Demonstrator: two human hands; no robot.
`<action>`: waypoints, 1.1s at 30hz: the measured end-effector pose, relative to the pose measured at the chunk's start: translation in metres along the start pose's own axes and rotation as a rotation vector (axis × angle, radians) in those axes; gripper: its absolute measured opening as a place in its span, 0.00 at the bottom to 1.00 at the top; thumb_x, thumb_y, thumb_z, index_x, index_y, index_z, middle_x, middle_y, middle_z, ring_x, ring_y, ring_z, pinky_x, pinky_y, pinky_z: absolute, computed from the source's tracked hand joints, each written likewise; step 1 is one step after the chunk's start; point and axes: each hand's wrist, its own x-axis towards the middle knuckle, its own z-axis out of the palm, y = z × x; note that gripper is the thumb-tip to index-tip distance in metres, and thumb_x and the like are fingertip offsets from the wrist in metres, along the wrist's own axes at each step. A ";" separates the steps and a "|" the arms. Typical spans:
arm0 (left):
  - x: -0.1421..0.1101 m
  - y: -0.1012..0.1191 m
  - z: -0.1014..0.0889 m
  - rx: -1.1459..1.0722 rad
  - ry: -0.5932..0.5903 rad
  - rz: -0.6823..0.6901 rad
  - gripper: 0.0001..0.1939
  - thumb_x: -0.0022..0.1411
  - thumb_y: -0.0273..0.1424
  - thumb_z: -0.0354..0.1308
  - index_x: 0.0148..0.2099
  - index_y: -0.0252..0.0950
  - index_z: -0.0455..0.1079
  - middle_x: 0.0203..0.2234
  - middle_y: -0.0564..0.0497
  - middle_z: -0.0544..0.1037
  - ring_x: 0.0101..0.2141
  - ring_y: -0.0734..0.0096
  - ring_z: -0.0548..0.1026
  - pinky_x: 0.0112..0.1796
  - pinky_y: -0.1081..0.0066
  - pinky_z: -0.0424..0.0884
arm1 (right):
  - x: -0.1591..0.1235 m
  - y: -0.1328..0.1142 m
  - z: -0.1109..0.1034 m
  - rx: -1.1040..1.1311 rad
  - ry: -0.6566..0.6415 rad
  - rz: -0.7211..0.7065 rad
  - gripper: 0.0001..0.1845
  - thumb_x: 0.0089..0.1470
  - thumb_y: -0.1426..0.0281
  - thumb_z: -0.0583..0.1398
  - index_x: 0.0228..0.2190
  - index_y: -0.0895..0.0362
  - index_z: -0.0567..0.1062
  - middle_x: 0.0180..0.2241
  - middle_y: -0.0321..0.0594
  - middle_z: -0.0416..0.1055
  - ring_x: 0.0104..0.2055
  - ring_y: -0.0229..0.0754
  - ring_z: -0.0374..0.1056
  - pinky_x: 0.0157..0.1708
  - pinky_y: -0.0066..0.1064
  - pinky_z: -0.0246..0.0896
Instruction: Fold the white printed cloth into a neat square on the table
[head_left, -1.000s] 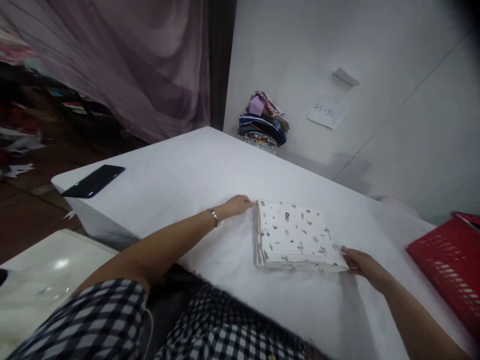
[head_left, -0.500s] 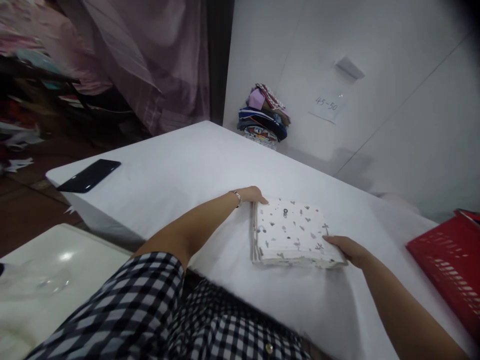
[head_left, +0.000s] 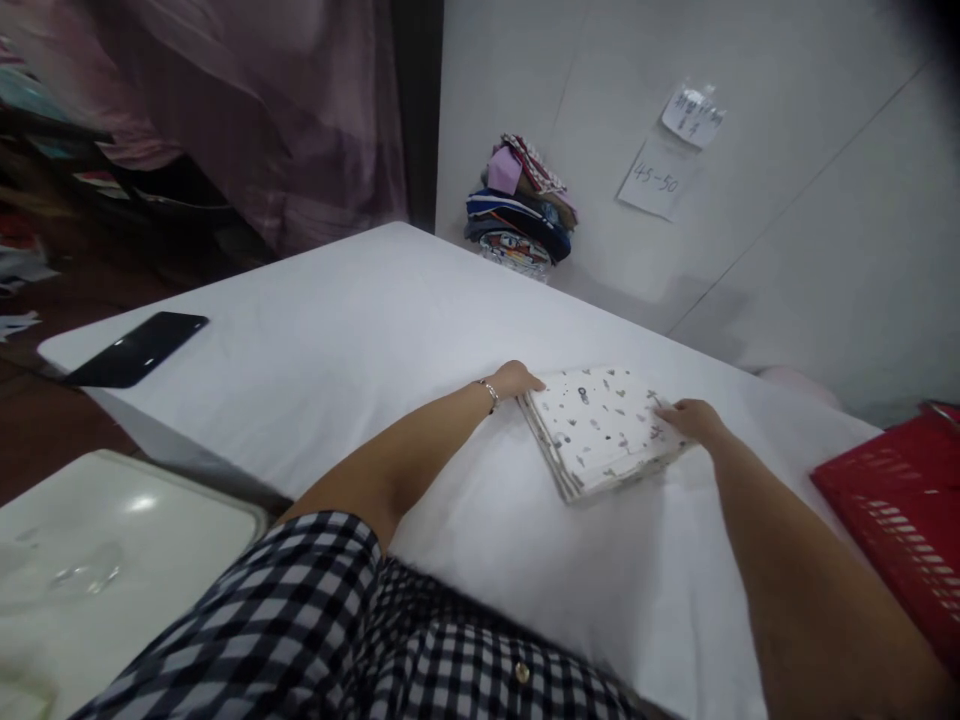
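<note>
The folded printed cloth (head_left: 600, 430) lies over the near right part of the white-covered desk (head_left: 337, 320), between the two hands, turned so that one corner points to the near side. As far as its state can be judged, the folding is done: it makes a compact, flat packet, with the layers fairly well lined up along its left edge. What is left is harder to judge, beyond that the packet has not been let go. The left hand (head_left: 517, 379) has its fingers clamped on the far left corner, thumb on top; the right hand (head_left: 691, 418) pinches the right edge in the same way. The other fingers of both hands are mostly out of sight under or behind the cloth, so how firmly they grip cannot be told. Nor can I tell whether the packet rests fully on the desk or is slightly raised, or whether its layers are one piece or several. The pile of folded garments (head_left: 521, 205) at the far side has its base hidden by the desk edge. On the right, the red basket (head_left: 892, 490) is cut off by the frame, its inside not visible. On the wall, the lower paper sign (head_left: 651, 180) reads "45-50", while the upper paper sign (head_left: 694, 116) is too blurred to read.
</note>
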 end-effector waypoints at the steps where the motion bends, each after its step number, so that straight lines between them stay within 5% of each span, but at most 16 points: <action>1: 0.003 0.001 0.003 0.025 0.013 -0.002 0.20 0.48 0.39 0.63 0.40 0.29 0.72 0.42 0.39 0.77 0.39 0.58 0.75 0.33 0.70 0.69 | 0.005 -0.004 0.004 -0.052 -0.047 0.020 0.16 0.47 0.62 0.63 0.35 0.61 0.78 0.38 0.53 0.75 0.42 0.52 0.70 0.39 0.35 0.61; 3: 0.007 0.001 0.008 0.056 0.026 0.007 0.21 0.47 0.40 0.63 0.39 0.29 0.73 0.41 0.39 0.77 0.41 0.54 0.74 0.35 0.68 0.69 | 0.006 -0.011 0.011 -0.114 -0.085 0.063 0.20 0.51 0.62 0.60 0.44 0.59 0.75 0.45 0.53 0.72 0.47 0.53 0.68 0.42 0.38 0.60; 7: 0.011 -0.010 0.012 0.039 0.063 0.067 0.25 0.48 0.45 0.62 0.43 0.32 0.72 0.44 0.42 0.77 0.44 0.54 0.73 0.39 0.69 0.68 | -0.015 -0.022 0.015 -0.145 0.033 0.007 0.22 0.53 0.67 0.56 0.50 0.58 0.70 0.49 0.53 0.69 0.52 0.55 0.64 0.51 0.46 0.55; 11: 0.002 -0.027 0.017 -0.156 0.199 0.120 0.29 0.52 0.51 0.57 0.48 0.34 0.69 0.49 0.44 0.74 0.45 0.60 0.73 0.39 0.71 0.67 | -0.066 -0.043 0.022 0.198 0.146 -0.206 0.17 0.53 0.70 0.56 0.45 0.58 0.74 0.49 0.47 0.70 0.53 0.48 0.64 0.54 0.39 0.54; 15: -0.023 -0.045 0.026 -0.348 0.279 0.109 0.20 0.58 0.46 0.54 0.41 0.35 0.70 0.40 0.47 0.78 0.37 0.67 0.75 0.34 0.73 0.68 | -0.138 -0.078 0.045 0.710 0.091 -0.435 0.11 0.51 0.63 0.60 0.36 0.53 0.77 0.43 0.41 0.74 0.47 0.45 0.68 0.51 0.36 0.59; 19: -0.059 -0.051 0.044 -0.487 0.221 0.076 0.07 0.57 0.33 0.58 0.33 0.34 0.70 0.28 0.50 0.78 0.29 0.73 0.75 0.28 0.77 0.66 | -0.184 -0.101 0.065 0.527 0.218 -0.634 0.18 0.50 0.59 0.61 0.41 0.54 0.76 0.47 0.45 0.72 0.52 0.50 0.64 0.55 0.44 0.54; 23: -0.092 -0.042 0.069 -0.522 0.087 0.070 0.05 0.55 0.28 0.59 0.28 0.32 0.70 0.21 0.51 0.76 0.25 0.74 0.75 0.24 0.78 0.65 | -0.192 -0.105 0.078 0.326 0.343 -0.647 0.21 0.54 0.60 0.58 0.47 0.57 0.72 0.48 0.50 0.70 0.53 0.52 0.63 0.53 0.47 0.54; 29: -0.114 -0.033 0.102 -0.764 -0.135 -0.006 0.02 0.54 0.25 0.58 0.31 0.31 0.72 0.26 0.49 0.78 0.24 0.74 0.76 0.21 0.78 0.63 | -0.187 -0.099 0.093 0.480 0.452 -0.593 0.17 0.58 0.63 0.53 0.42 0.58 0.74 0.44 0.48 0.74 0.48 0.48 0.67 0.49 0.42 0.61; 33: -0.118 -0.030 0.111 -0.836 -0.133 -0.024 0.05 0.53 0.24 0.60 0.35 0.30 0.72 0.27 0.49 0.78 0.24 0.75 0.76 0.20 0.79 0.62 | -0.186 -0.097 0.093 0.504 0.433 -0.594 0.17 0.59 0.62 0.51 0.41 0.58 0.74 0.42 0.46 0.74 0.45 0.47 0.68 0.47 0.40 0.63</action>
